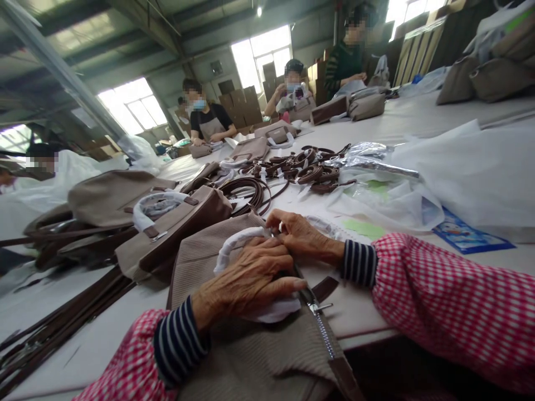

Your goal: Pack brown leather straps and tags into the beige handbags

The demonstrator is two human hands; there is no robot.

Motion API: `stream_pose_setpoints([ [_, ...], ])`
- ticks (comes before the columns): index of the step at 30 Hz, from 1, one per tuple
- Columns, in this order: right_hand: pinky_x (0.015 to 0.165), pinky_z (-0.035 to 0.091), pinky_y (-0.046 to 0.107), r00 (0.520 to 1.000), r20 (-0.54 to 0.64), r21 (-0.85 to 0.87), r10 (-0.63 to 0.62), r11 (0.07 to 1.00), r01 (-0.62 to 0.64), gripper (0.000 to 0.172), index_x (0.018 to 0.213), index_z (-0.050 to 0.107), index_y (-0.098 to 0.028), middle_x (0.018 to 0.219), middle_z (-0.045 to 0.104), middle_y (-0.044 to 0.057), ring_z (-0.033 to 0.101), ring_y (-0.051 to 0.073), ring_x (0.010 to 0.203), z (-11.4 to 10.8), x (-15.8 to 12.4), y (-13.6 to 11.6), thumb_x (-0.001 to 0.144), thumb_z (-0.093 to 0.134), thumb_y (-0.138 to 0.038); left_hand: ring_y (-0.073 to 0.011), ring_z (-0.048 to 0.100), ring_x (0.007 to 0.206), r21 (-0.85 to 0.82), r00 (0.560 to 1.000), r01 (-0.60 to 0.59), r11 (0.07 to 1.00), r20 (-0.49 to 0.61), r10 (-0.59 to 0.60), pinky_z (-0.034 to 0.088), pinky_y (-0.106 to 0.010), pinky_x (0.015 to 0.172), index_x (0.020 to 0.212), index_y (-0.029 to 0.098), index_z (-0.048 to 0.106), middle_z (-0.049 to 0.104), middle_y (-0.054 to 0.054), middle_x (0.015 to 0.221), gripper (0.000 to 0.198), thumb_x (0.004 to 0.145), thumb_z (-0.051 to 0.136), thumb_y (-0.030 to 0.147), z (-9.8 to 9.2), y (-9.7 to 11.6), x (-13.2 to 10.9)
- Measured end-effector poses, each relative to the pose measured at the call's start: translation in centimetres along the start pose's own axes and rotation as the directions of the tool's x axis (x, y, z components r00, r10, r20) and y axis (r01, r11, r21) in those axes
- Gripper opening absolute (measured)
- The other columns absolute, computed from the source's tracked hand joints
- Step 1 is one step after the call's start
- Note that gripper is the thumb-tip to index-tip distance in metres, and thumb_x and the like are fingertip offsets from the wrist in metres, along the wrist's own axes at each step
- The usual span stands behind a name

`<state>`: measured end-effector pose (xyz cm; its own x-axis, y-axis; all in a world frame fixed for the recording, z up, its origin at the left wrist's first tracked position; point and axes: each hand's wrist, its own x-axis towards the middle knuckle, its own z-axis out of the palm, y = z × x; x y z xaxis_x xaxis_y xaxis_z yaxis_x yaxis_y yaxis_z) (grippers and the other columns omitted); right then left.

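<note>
A taupe ribbed handbag (254, 345) lies on its side in front of me, with dark brown trim and a silver zipper (321, 328) along its right edge. My left hand (251, 273) lies across the bag over a white-wrapped handle (234, 245), its fingers stretched towards the zipper and the thumb apart from them. At the far end of that edge, my right hand (296, 236) is closed in a pinch on the bag's zipper edge. The fingertips of both hands come close together there. A metal zipper pull (321, 306) sticks out nearer to me, beyond the left thumb.
Another handbag (175, 228) with wrapped handles stands to the left. Coiled brown straps (313, 172) lie beyond my hands; long straps (62, 328) lie at left. Plastic sheeting (472, 172) and a blue packet (472, 231) are on the right. Several people work across the table.
</note>
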<state>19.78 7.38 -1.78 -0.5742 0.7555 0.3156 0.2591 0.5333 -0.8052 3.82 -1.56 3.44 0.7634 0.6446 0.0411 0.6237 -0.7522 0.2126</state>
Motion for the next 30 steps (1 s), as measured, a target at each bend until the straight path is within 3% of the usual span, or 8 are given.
stream_pose_setpoints([
  [4, 0.076, 0.04, 0.025, 0.996, -0.043, -0.127, -0.074, 0.99, 0.068, 0.034, 0.085, 0.062, -0.017, 0.085, 0.061, 0.0, 0.054, 0.014, 0.079, -0.6, -0.5, 0.3, 0.066, 0.046, 0.008, -0.0204, 0.059, 0.085, 0.192, 0.991, -0.065, 0.979, 0.126, 0.041, 0.04, -0.04, 0.091, 0.089, 0.021, 0.065, 0.07, -0.002, 0.09, 0.034, 0.111, 0.043, 0.035, -3.1, 0.2, -1.1],
  [7, 0.08, 0.041, 0.026, 0.998, 0.007, -0.254, -0.059, 0.966, 0.059, 0.036, 0.088, 0.063, -0.016, 0.093, 0.063, 0.004, 0.057, 0.016, 0.087, -0.7, -0.7, 0.4, 0.069, 0.044, 0.008, -0.0199, 0.057, 0.082, 0.263, 0.996, -0.072, 0.962, 0.076, 0.053, 0.04, -0.039, 0.091, 0.091, 0.022, 0.066, 0.069, -0.003, 0.087, 0.035, 0.111, 0.039, 0.028, -3.8, -0.2, -2.7],
  [11, 0.077, 0.042, 0.026, 0.992, 0.126, -0.432, -0.022, 0.899, 0.075, 0.035, 0.099, 0.065, -0.016, 0.102, 0.065, 0.006, 0.06, 0.016, 0.087, -0.5, -0.7, 0.2, 0.079, 0.045, 0.005, -0.0195, 0.058, 0.085, 0.287, 0.997, 0.062, 0.956, -0.07, -0.043, 0.044, -0.038, 0.094, 0.089, 0.02, 0.065, 0.067, -0.004, 0.09, 0.039, 0.111, 0.033, 0.023, -1.4, -0.7, -4.0],
  [14, 0.071, 0.043, 0.028, 0.976, 0.218, -0.617, -0.029, 0.77, 0.16, 0.028, 0.107, 0.064, -0.016, 0.109, 0.066, 0.008, 0.061, 0.019, 0.087, -0.3, -0.8, -0.3, 0.089, 0.048, -0.002, -0.0217, 0.057, 0.089, 0.38, 0.985, 0.162, 0.911, -0.125, -0.123, 0.045, -0.042, 0.094, 0.085, 0.019, 0.064, 0.067, -0.005, 0.092, 0.037, 0.109, 0.036, 0.02, 0.7, -0.9, -4.1],
  [20, 0.085, 0.051, 0.039, 0.893, 0.407, -0.768, -0.194, 0.456, 0.449, 0.023, 0.109, 0.066, -0.011, 0.119, 0.065, 0.019, 0.057, 0.033, 0.119, 0.5, -0.4, -1.0, 0.104, 0.044, -0.011, -0.0305, 0.049, 0.135, 0.304, 0.936, 0.299, 0.905, -0.28, -0.215, 0.035, -0.056, 0.116, 0.093, 0.021, 0.069, 0.072, -0.007, 0.11, 0.031, 0.109, 0.046, 0.034, 2.0, -1.3, -3.5],
  [22, 0.082, 0.053, 0.038, 0.883, 0.442, -0.759, -0.161, 0.458, 0.463, 0.024, 0.108, 0.066, -0.01, 0.115, 0.067, 0.019, 0.061, 0.032, 0.113, 0.8, 0.2, -1.2, 0.103, 0.043, -0.009, -0.0285, 0.052, 0.129, 0.251, 0.932, 0.304, 0.919, -0.279, -0.232, 0.037, -0.054, 0.117, 0.087, 0.02, 0.068, 0.071, -0.006, 0.101, 0.036, 0.11, 0.044, 0.035, 2.2, -1.6, -3.1],
  [26, 0.074, 0.054, 0.034, 0.912, 0.409, -0.754, -0.035, 0.551, 0.359, 0.024, 0.115, 0.064, -0.01, 0.105, 0.07, 0.017, 0.07, 0.026, 0.094, 1.1, 2.3, -1.7, 0.104, 0.042, -0.011, -0.0235, 0.059, 0.103, 0.22, 0.932, 0.279, 0.935, -0.298, -0.208, 0.045, -0.047, 0.112, 0.073, 0.02, 0.06, 0.066, -0.005, 0.082, 0.044, 0.109, 0.037, 0.027, 2.5, -2.2, -2.6],
  [30, 0.079, 0.054, 0.031, 0.905, 0.426, -0.739, 0.002, 0.577, 0.347, 0.025, 0.115, 0.065, -0.013, 0.111, 0.07, 0.018, 0.072, 0.024, 0.099, 1.5, 4.0, -1.5, 0.104, 0.043, -0.012, -0.0228, 0.06, 0.094, 0.228, 0.932, 0.307, 0.924, -0.27, -0.243, 0.05, -0.043, 0.1, 0.071, 0.02, 0.057, 0.066, -0.006, 0.083, 0.041, 0.107, 0.037, 0.024, 2.2, -2.5, -2.5],
])
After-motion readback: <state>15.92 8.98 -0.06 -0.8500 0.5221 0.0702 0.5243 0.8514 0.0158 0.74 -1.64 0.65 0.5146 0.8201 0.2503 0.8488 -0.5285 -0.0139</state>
